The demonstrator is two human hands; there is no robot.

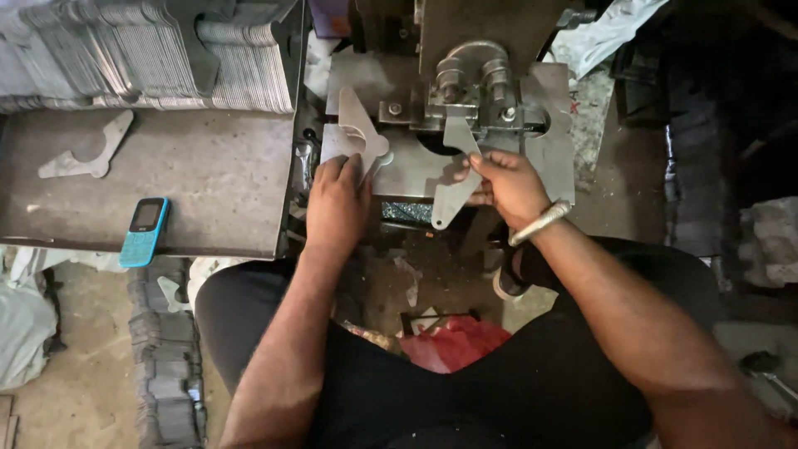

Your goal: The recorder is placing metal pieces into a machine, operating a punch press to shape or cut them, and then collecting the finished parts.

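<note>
My left hand [337, 199] grips a flat grey metal blank [357, 129] that lies on the left side of the press plate [549, 158]. My right hand [507, 187], with a metal bangle at the wrist, holds a second curved metal blank [453, 179]; its upper end reaches under the press die [474, 79] with its two round rollers. Both hands rest at the front edge of the machine bed.
A steel tray table [208, 179] on the left carries one loose blank [83, 154], a blue keypad phone [144, 231] and a long row of stacked blanks [150, 58] at its back. More stacked blanks [166, 357] lie on the floor at left. A red bag [453, 341] sits between my knees.
</note>
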